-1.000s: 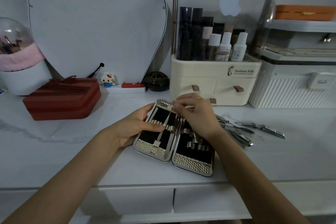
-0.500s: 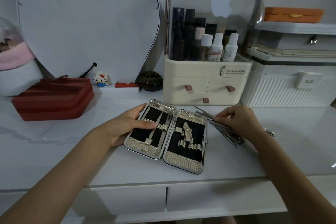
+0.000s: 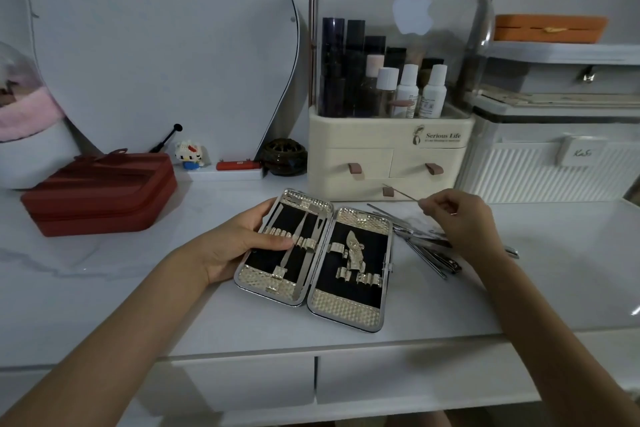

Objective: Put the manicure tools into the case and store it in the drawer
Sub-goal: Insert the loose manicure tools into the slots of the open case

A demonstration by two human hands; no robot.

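1. Far left of the frame: a clear-domed container (image 3: 20, 107) with pink contents stands at the edge, partly cut off. A large mirror (image 3: 156, 45) leans against the wall behind it.
2. Lower left of centre: a red zip case (image 3: 100, 194) lies closed on the white tabletop (image 3: 104, 288), well apart from the work area.
3. Behind it, at the mirror base: a small toy figure (image 3: 188, 154), a red flat item (image 3: 239, 165) and a dark round jar (image 3: 284, 156) stand in a row.
4. Centre: the left hand (image 3: 239, 243) grips the left edge of the open manicure case (image 3: 317, 258); the thumb presses on the left panel's loop strip, the other fingers are hidden under the case.
5. The case lies flat near the front edge of the tabletop, above 2 closed drawers (image 3: 311, 381). 2 tools sit in the left panel's loops.
6. Behind the case: a cream cosmetics organiser (image 3: 391, 149) with a clear lid holds bottles and tubes.
7. Right of centre: the right hand (image 3: 460, 222) pinches a thin tool (image 3: 401, 193) between curled fingertips, raised in front of the organiser's lowest drawer.
8. Loose manicure tools (image 3: 429, 250) lie in a pile just beside the case; the right hand and wrist cover part of the pile.
9. Right: a white ribbed box (image 3: 554, 166) stands against the wall, with an orange box (image 3: 550, 28) on a shelf above.
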